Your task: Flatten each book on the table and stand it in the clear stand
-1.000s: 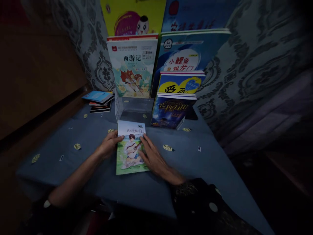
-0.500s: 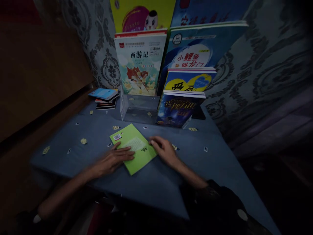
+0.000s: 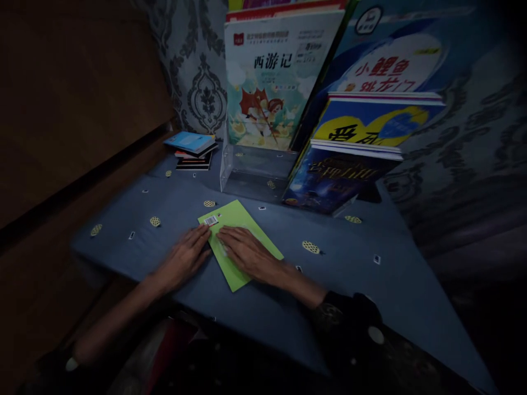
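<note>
A thin green book [image 3: 258, 239] lies flat on the blue tablecloth, a barcode label near its far left corner. Across the book's middle rests my right hand [image 3: 247, 253], palm down with fingers stretched out, covering most of the printed patch. At the book's left edge is my left hand [image 3: 187, 257], its fingers extended and their tips by the barcode. Neither hand is wrapped around anything.
Behind the book stands a clear acrylic rack [image 3: 255, 184] with several upright books, including a white-and-teal one [image 3: 267, 82] and a dark blue one [image 3: 329, 178]. A small stack of books [image 3: 191, 144] lies back left, beside a wooden panel [image 3: 82, 99].
My right hand has moved left from the book's right edge onto its middle. My left hand has drawn back to the left edge. The camera view has shifted closer to the rack.
</note>
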Available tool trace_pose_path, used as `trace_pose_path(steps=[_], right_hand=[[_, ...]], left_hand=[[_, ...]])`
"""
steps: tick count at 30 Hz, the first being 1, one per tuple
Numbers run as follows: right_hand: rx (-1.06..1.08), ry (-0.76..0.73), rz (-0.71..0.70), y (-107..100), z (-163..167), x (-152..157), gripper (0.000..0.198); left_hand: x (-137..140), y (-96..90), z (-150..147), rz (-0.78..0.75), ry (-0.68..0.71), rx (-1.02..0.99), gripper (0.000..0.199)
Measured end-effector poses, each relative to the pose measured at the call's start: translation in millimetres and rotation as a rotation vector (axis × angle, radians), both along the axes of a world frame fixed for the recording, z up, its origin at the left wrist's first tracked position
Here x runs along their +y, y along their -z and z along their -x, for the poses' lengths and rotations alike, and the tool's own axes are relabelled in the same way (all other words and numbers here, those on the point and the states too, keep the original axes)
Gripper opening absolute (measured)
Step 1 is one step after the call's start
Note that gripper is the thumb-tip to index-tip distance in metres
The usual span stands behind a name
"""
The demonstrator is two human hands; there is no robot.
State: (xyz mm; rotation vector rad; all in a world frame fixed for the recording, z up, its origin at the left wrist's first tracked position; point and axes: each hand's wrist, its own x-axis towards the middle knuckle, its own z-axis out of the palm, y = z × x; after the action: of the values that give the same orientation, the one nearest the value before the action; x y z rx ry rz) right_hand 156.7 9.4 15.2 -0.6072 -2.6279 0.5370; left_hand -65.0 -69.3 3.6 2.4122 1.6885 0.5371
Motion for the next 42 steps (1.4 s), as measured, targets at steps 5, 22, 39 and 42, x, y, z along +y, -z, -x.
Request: trace_pose_path(steps=[5, 22, 39, 42], right_hand=[[-0.023, -0.09, 0.079, -8.8, 50.0, 13.4, 0.055], [-0.087, 0.036, -0.048, 13.7, 37.1, 58.0, 0.044], [0.154, 0.088, 0.31, 21.6, -5.9, 118.8, 0.044], [0.232, 0.075, 0.413, 19.9, -7.6, 123.5, 0.042]], left_hand=[[11.9, 7.7, -2.1, -0.051, -0.101, -0.024, 0.045], [20.1, -1.2, -8.4, -0.155, -0.109, 0.168, 0.035], [52.0, 0.3, -14.1, 0.055, -0.015, 0.007, 0.053], [71.1, -3.3, -23.6, 0.098, 0.079, -0.072, 0.053]])
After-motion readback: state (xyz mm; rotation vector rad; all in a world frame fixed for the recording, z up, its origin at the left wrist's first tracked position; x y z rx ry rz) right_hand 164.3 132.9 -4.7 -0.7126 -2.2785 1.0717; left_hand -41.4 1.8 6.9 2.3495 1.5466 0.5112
